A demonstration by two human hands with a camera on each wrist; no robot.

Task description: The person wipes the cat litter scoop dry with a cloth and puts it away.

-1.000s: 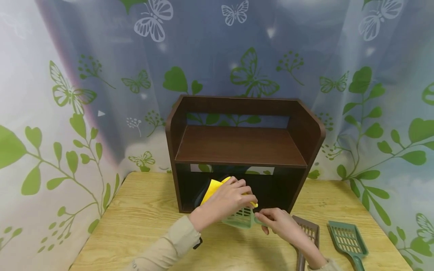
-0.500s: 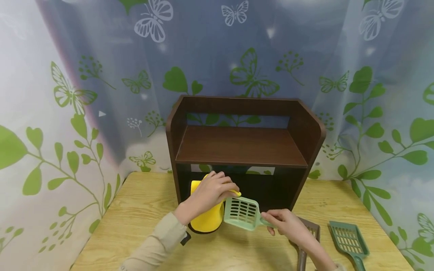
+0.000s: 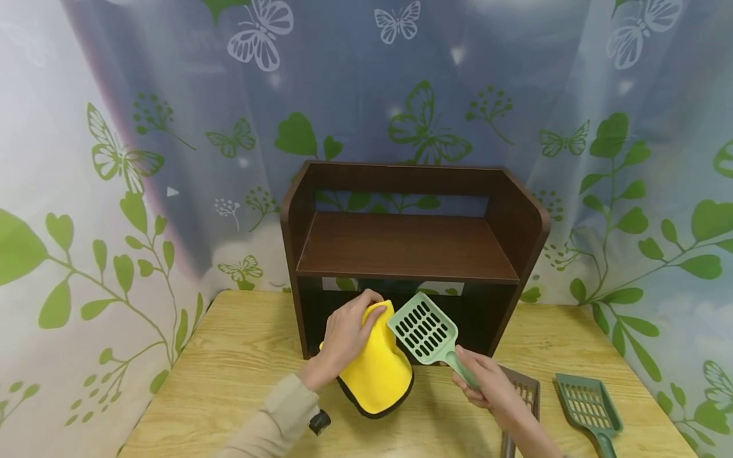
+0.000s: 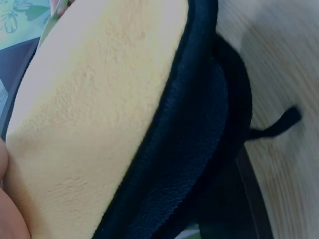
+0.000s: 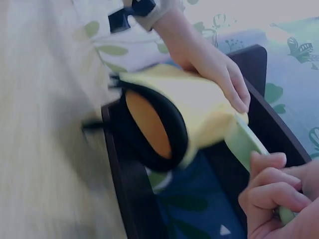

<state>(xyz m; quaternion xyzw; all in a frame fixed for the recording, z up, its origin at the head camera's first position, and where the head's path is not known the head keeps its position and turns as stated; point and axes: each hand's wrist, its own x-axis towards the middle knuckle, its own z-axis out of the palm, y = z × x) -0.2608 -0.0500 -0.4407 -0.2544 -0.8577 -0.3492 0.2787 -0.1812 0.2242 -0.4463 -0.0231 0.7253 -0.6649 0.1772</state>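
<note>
Since the earlier frame, the light-green scoop has tilted upward, in front of the shelf. The right hand grips its handle, apparently to keep the slots exposed; the left hand pinches the yellow cloth alongside.

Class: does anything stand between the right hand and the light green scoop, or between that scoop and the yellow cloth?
Nothing visible does: the right hand already grips the light green scoop, which is right beside the yellow cloth; whether they touch is unclear.
</note>
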